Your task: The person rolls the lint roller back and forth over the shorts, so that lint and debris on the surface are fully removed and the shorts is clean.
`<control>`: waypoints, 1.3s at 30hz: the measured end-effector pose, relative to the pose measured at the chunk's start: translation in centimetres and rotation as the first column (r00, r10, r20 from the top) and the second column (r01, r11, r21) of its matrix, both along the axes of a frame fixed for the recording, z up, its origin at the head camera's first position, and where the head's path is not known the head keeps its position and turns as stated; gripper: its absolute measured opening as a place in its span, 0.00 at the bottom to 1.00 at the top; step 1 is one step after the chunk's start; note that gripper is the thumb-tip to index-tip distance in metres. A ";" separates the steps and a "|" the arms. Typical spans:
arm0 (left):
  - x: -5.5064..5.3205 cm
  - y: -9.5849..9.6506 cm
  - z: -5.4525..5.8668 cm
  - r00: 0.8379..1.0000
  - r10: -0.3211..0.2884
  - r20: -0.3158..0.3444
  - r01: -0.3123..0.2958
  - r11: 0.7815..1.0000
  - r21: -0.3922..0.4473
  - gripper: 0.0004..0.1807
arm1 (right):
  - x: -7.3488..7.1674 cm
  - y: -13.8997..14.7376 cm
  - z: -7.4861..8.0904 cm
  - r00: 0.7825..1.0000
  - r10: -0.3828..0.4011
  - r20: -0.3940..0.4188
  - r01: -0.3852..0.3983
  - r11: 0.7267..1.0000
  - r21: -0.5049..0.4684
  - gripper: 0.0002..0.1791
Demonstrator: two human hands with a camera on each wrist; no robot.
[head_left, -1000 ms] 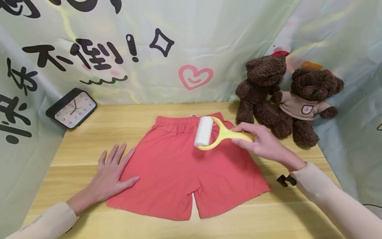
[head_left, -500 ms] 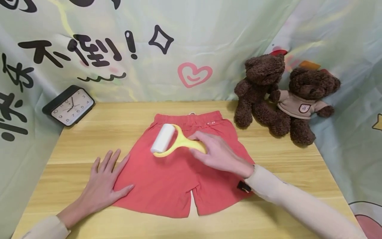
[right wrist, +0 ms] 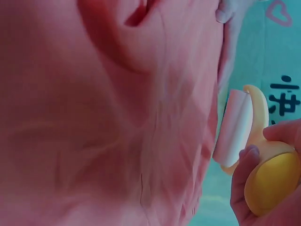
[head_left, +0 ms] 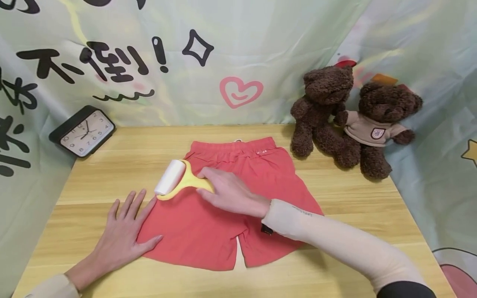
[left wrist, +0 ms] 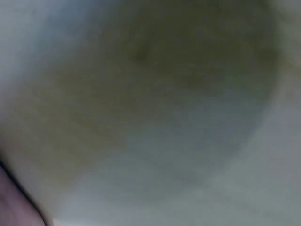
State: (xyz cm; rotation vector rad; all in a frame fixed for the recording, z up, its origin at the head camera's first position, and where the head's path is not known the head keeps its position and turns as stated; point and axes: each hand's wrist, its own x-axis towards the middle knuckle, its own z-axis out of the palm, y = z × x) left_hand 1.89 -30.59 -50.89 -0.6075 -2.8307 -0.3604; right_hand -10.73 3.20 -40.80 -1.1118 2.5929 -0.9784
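Red shorts (head_left: 208, 231) lie flat on the wooden table, waistband toward the back. My right hand (head_left: 232, 193) grips the yellow handle of a lint roller (head_left: 170, 177), whose white cylinder sits at the left side edge of the shorts. In the right wrist view the fingers wrap the handle of the lint roller (right wrist: 235, 127), beside the pink-looking cloth of the shorts (right wrist: 127, 155). My left hand (head_left: 121, 236) rests with fingers spread on the table and the lower left leg of the shorts, its thumb on the cloth. The left wrist view is blurred.
A black alarm clock (head_left: 83, 130) stands at the back left of the wooden table (head_left: 145, 145). Two brown teddy bears (head_left: 322, 111) sit at the back right, one in a beige shirt. A printed curtain (head_left: 283, 54) hangs behind and at both sides.
My right hand has carried the lint roller leftward across the upper part of the shorts, from the right half to the left edge. The left hand stays on the left leg; the view has shifted slightly.
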 end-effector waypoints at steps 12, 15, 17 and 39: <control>0.2 -0.1 0.0 1.000 0.000 0.002 0.000 1.000 -0.004 0.55 | -0.3 -1.5 -1.8 0.995 0.080 -0.057 -0.077 0.996 0.039 0.09; 0.2 -0.1 0.1 1.000 -0.002 -0.003 0.002 1.000 0.001 0.56 | -0.7 -1.3 -1.8 0.994 0.091 -0.060 -0.089 0.995 0.033 0.08; 0.2 -0.1 0.2 1.000 -0.002 0.000 0.002 1.000 0.002 0.56 | -0.9 -1.0 -1.7 0.994 0.093 -0.056 -0.092 0.995 0.029 0.09; 0.2 0.3 0.3 0.999 0.005 0.035 -0.004 1.000 -0.022 0.58 | -2.2 4.6 -0.8 0.995 0.072 0.071 -0.075 0.997 0.032 0.18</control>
